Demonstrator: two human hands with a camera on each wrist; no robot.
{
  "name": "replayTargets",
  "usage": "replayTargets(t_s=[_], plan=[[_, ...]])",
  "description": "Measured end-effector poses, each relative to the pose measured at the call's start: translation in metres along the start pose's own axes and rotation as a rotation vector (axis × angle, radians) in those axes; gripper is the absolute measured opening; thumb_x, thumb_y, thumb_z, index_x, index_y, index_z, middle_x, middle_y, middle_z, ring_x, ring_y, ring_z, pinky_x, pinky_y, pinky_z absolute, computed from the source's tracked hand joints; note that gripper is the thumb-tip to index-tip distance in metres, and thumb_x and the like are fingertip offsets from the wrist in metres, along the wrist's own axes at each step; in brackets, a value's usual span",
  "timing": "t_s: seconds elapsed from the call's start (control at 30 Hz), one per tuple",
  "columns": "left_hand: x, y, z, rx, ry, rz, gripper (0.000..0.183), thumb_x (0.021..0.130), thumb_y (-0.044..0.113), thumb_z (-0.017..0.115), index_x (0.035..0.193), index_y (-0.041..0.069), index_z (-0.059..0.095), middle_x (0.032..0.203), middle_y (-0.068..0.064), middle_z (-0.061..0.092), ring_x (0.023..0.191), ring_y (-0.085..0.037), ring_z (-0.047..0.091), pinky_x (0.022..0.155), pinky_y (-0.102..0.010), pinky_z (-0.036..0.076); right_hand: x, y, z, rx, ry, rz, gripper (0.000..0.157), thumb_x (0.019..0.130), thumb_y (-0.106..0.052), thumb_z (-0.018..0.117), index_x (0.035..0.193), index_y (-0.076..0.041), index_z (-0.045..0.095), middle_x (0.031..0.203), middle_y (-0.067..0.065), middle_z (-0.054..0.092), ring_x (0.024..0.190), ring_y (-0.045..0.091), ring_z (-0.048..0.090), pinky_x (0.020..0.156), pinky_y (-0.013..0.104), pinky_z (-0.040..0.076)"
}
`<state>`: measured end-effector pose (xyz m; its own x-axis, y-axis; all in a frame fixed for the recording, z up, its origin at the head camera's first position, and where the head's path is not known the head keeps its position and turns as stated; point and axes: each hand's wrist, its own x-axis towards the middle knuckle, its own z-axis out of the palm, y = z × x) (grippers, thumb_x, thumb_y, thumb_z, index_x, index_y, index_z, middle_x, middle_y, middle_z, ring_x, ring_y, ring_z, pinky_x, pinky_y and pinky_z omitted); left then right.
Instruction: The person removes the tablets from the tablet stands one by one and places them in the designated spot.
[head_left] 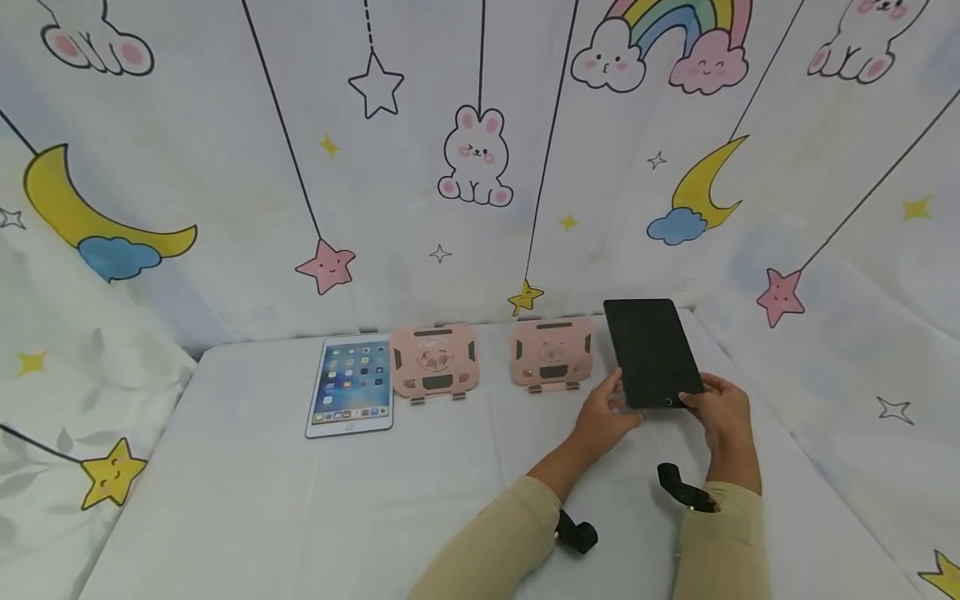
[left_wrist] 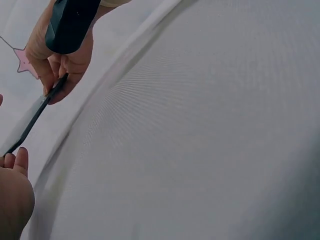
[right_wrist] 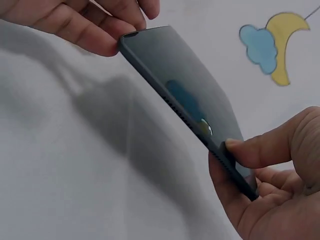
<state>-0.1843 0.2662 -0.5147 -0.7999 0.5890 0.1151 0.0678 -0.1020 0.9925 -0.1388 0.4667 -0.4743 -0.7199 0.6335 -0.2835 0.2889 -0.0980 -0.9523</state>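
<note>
A dark tablet [head_left: 651,346] with a round home button is held tilted over the right part of the table, its screen dark and glossy. My right hand [head_left: 720,408] pinches its lower right corner, thumb on the front and fingers behind, as the right wrist view of the tablet [right_wrist: 170,75] shows. At the lower left corner my left hand [head_left: 606,417] holds the edge between thumb and fingers. The left wrist view catches the tablet [left_wrist: 32,120] nearly edge-on, with part of my left hand [left_wrist: 15,195] below it.
To the left lies a white tablet [head_left: 351,387] with its screen lit and app icons showing. Beside it is a pink case [head_left: 461,354], its edge meeting the tablet's. Another pink case [head_left: 577,350] lies nearer my left hand. A cartoon-printed cloth [head_left: 420,167] hangs behind the white table [head_left: 255,500].
</note>
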Motion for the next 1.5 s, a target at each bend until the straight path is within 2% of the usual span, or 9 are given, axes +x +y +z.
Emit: replayTargets(t_s=[0.17, 0.3, 0.37, 0.5, 0.7, 0.87, 1.07, 1.27, 1.5], plan=[[0.002, -0.012, 0.0, -0.083, 0.031, -0.025, 0.084, 0.082, -0.001, 0.071, 0.153, 0.011, 0.03, 0.153, -0.011, 0.042, 0.129, -0.023, 0.052, 0.105, -0.025, 0.046, 0.006, 0.015, 0.002, -0.087, 0.015, 0.044, 0.072, 0.08, 0.005, 0.072, 0.145, -0.004, 0.042, 0.093, -0.015, 0.057, 0.08, -0.005, 0.057, 0.067, 0.008, 0.048], [0.003, -0.014, -0.005, -0.139, 0.067, -0.052, 0.079, 0.082, -0.001, 0.068, 0.152, 0.013, 0.034, 0.155, -0.012, 0.039, 0.13, -0.023, 0.049, 0.107, -0.027, 0.044, 0.009, 0.019, 0.007, -0.234, 0.011, 0.004, 0.069, 0.084, -0.004, 0.071, 0.146, -0.005, 0.042, 0.106, -0.01, 0.06, 0.085, -0.004, 0.054, 0.075, 0.011, 0.044], [0.003, -0.011, -0.008, -0.138, 0.07, -0.062, 0.074, 0.083, 0.003, 0.066, 0.15, 0.014, 0.037, 0.154, -0.013, 0.04, 0.129, -0.023, 0.05, 0.108, -0.03, 0.044, 0.01, 0.019, 0.01, -0.313, 0.007, -0.029, 0.068, 0.086, -0.008, 0.069, 0.148, -0.005, 0.041, 0.118, -0.002, 0.059, 0.094, 0.001, 0.055, 0.083, 0.017, 0.044], [0.005, -0.005, -0.013, -0.118, 0.057, -0.088, 0.07, 0.082, 0.008, 0.062, 0.148, 0.015, 0.041, 0.153, -0.014, 0.042, 0.13, -0.025, 0.049, 0.109, -0.034, 0.042, 0.012, 0.019, 0.015, -0.385, -0.002, -0.055, 0.065, 0.091, -0.013, 0.063, 0.149, -0.005, 0.037, 0.141, 0.016, 0.048, 0.119, 0.023, 0.052, 0.1, 0.036, 0.044], [0.003, -0.003, -0.017, -0.082, 0.023, -0.112, 0.07, 0.081, 0.01, 0.063, 0.147, 0.022, 0.042, 0.154, -0.013, 0.039, 0.137, -0.024, 0.045, 0.112, -0.034, 0.04, 0.013, 0.019, 0.02, -0.439, -0.014, -0.059, 0.062, 0.094, -0.016, 0.057, 0.15, -0.003, 0.035, 0.152, 0.023, 0.038, 0.138, 0.038, 0.038, 0.112, 0.051, 0.035], [0.003, -0.004, -0.019, -0.072, 0.009, -0.117, 0.062, 0.082, 0.01, 0.064, 0.138, 0.029, 0.048, 0.155, -0.006, 0.039, 0.143, -0.021, 0.039, 0.114, -0.03, 0.038, 0.016, 0.02, 0.024, -0.535, -0.002, -0.137, 0.06, 0.096, -0.019, 0.055, 0.15, -0.003, 0.035, 0.152, 0.024, 0.039, 0.142, 0.043, 0.032, 0.115, 0.053, 0.03], [0.006, -0.001, -0.017, -0.07, -0.027, -0.145, 0.062, 0.084, 0.008, 0.063, 0.142, 0.022, 0.044, 0.157, -0.005, 0.036, 0.146, -0.017, 0.034, 0.116, -0.029, 0.035, 0.018, 0.028, 0.027, -0.594, 0.156, -0.247, 0.059, 0.094, -0.024, 0.06, 0.149, -0.014, 0.041, 0.144, 0.022, 0.05, 0.139, 0.043, 0.037, 0.115, 0.053, 0.03], [0.007, 0.001, -0.016, 0.013, -0.082, -0.175, 0.069, 0.085, 0.011, 0.065, 0.148, 0.019, 0.035, 0.158, 0.001, 0.034, 0.146, -0.013, 0.032, 0.116, -0.026, 0.034, 0.018, 0.034, 0.027, -0.57, 0.246, -0.231, 0.056, 0.092, -0.028, 0.065, 0.144, -0.014, 0.049, 0.141, 0.017, 0.054, 0.138, 0.038, 0.041, 0.115, 0.049, 0.032], [0.007, 0.003, -0.016, -0.001, -0.055, -0.194, 0.072, 0.087, 0.011, 0.065, 0.151, 0.017, 0.031, 0.159, -0.004, 0.033, 0.146, -0.016, 0.034, 0.116, -0.027, 0.034, 0.019, 0.035, 0.031, -0.578, 0.276, -0.243, 0.051, 0.09, -0.029, 0.067, 0.136, -0.009, 0.057, 0.137, 0.016, 0.058, 0.134, 0.037, 0.046, 0.115, 0.046, 0.033]])
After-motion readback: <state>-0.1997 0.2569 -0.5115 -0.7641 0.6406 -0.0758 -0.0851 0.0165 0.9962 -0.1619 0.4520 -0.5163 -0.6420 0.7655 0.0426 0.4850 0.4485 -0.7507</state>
